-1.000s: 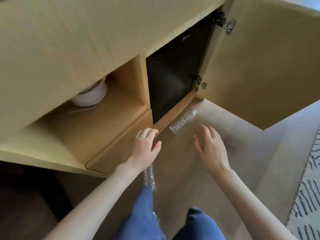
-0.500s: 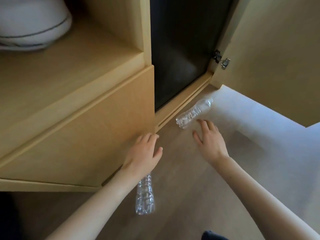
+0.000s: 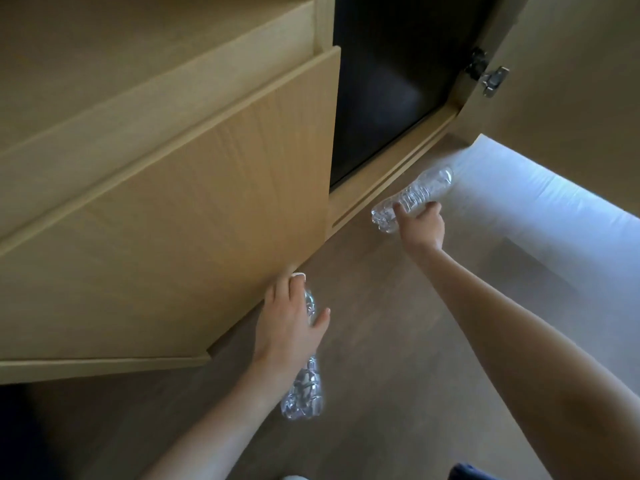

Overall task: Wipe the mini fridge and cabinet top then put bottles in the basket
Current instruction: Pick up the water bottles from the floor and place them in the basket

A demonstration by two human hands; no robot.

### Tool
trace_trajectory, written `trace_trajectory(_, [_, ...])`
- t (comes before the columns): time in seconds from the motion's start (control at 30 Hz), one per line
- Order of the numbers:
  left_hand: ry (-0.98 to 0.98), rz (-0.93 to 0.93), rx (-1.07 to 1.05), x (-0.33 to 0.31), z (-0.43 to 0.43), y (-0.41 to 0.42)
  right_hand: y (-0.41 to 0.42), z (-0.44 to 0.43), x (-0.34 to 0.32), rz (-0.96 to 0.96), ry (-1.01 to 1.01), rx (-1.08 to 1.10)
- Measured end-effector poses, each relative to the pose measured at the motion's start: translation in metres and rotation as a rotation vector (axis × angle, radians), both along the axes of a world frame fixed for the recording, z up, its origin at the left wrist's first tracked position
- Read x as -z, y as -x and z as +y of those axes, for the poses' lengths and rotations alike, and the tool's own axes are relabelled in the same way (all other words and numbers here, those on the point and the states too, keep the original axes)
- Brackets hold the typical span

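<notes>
1. Since half a second ago, the right hand (image 3: 420,225) has gone from hovering spread beside the far bottle (image 3: 412,199) to closing on it — fingers now curl over its ribbed middle while it lies on the floor (image 3: 381,323) by the cabinet's base.
2. At the left, the wooden cabinet (image 3: 173,220) fills the view, its pale front panel slanting down toward the floor.
3. Just below that panel's lower corner, the left hand (image 3: 289,323) is wrapped around the near bottle (image 3: 304,393) — a clear, empty one, its white cap end poking out past the fingertips and its base pointing back along the forearm.
4. Right of the panel, the dark mini fridge (image 3: 388,81) sits in its compartment.
5. Farther right, the open cabinet door (image 3: 571,81) hangs on a metal hinge (image 3: 493,81).
</notes>
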State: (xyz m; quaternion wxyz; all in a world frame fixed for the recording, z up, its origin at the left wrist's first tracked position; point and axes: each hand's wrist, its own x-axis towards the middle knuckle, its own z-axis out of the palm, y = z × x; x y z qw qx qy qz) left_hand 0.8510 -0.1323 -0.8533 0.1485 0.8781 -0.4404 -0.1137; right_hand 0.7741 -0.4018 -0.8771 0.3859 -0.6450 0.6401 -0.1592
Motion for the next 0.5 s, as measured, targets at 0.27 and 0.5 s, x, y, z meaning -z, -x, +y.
trace_trajectory(0.27, [-0.128, 0.225, -0.301, 0.022, 0.017, 0.017, -0.020, -0.019, 0.023, -0.021, -0.106, 0.116])
trace_trajectory(0.5, [-0.148, 0.368, -0.384, 0.028, 0.019, 0.019, -0.024, -0.019, 0.021, -0.189, -0.295, 0.244])
